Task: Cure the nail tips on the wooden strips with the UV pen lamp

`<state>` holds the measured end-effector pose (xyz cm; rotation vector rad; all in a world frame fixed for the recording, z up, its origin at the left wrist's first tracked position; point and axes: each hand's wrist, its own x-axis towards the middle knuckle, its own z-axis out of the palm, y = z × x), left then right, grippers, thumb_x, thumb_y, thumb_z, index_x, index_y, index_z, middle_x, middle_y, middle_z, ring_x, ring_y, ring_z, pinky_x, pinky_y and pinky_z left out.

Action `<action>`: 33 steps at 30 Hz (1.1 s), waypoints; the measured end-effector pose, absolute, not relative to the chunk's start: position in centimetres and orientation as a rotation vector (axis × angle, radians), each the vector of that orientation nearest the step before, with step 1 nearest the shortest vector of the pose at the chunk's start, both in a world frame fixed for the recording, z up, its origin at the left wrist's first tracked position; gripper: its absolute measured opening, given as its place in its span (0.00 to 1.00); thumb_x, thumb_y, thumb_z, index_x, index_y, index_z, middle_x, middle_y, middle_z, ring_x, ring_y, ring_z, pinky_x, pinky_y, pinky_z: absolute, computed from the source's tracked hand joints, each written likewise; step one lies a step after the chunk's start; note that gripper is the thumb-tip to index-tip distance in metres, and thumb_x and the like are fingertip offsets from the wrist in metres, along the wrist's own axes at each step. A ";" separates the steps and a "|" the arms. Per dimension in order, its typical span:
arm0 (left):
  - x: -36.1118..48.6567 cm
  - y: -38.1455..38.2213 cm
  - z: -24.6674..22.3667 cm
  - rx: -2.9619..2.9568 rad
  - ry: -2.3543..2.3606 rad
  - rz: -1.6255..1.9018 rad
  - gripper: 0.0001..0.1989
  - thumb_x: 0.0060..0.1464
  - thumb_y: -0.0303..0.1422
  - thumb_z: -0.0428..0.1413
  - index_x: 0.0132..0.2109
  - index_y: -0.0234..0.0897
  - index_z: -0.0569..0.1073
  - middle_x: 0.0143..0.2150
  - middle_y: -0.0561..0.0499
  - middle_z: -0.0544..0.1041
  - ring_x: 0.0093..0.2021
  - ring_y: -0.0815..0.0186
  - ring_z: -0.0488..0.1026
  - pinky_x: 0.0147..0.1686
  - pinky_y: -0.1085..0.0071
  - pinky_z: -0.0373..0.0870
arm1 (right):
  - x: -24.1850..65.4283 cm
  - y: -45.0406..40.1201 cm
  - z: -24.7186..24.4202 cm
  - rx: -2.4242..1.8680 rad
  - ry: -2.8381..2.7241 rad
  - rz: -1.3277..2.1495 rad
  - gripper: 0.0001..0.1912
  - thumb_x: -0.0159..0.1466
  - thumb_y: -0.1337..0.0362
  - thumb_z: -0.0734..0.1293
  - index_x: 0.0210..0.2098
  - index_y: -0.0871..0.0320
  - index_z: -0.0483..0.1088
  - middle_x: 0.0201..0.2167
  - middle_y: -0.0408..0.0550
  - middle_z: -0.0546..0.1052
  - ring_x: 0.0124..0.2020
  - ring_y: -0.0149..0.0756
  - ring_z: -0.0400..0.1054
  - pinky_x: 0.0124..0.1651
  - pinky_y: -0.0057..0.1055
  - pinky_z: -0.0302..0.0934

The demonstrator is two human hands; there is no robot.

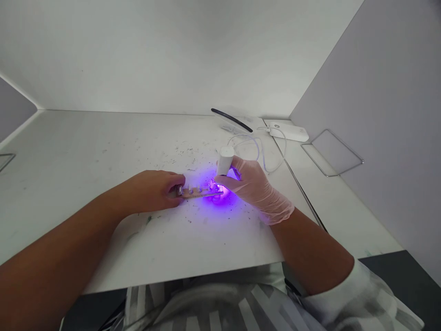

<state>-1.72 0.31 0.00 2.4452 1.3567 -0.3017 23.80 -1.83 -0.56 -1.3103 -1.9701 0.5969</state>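
My left hand (156,189), bare, is closed with thumb and fingers round the left end of a narrow, light-coloured strip (196,193). Several small clear pieces stand in a row along the strip; their kind is too small to tell. In a thin pale glove, my right hand (253,184) grips a small white UV lamp (225,159) between thumb and fingers. The lamp points down over the strip's right end. Violet light floods that end and the tabletop around it, partly washing out the pieces there.
A white cable (259,147) loops behind my right hand. A white power strip (288,131) lies at the back right, beside a dark-edged curved object (231,119). Dark specks mark the white table (103,161). A wire handle (332,154) sits at the right wall.
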 end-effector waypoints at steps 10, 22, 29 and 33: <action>-1.5 0.2 0.3 2.433 1.378 -0.330 0.12 0.52 0.46 0.51 0.33 0.43 0.67 0.28 0.52 0.74 0.25 0.65 0.66 0.24 0.69 0.54 | 23.8 -1.9 -0.5 -1.304 -1.965 0.609 0.12 0.59 0.54 0.69 0.29 0.56 0.68 0.16 0.34 0.59 0.19 0.24 0.50 0.25 0.26 0.49; -1.5 0.2 0.3 2.445 1.370 -0.327 0.13 0.53 0.47 0.51 0.34 0.43 0.68 0.28 0.53 0.74 0.25 0.66 0.66 0.25 0.69 0.54 | 23.7 -1.9 -0.4 -1.319 -1.970 0.601 0.12 0.59 0.54 0.69 0.29 0.56 0.68 0.17 0.35 0.60 0.19 0.24 0.50 0.25 0.26 0.49; -1.7 0.3 0.2 2.438 1.368 -0.326 0.13 0.52 0.47 0.51 0.34 0.43 0.68 0.28 0.53 0.74 0.26 0.66 0.67 0.25 0.69 0.54 | 23.8 -1.9 -0.4 -1.316 -1.975 0.594 0.12 0.60 0.54 0.69 0.30 0.56 0.68 0.16 0.34 0.59 0.19 0.24 0.50 0.25 0.26 0.50; -1.8 0.4 0.2 2.410 1.376 -0.305 0.13 0.51 0.47 0.52 0.34 0.43 0.70 0.28 0.53 0.74 0.25 0.66 0.67 0.25 0.69 0.53 | 23.8 -1.9 -0.4 -1.294 -1.982 0.588 0.12 0.60 0.54 0.68 0.30 0.56 0.69 0.16 0.35 0.60 0.18 0.23 0.50 0.25 0.26 0.50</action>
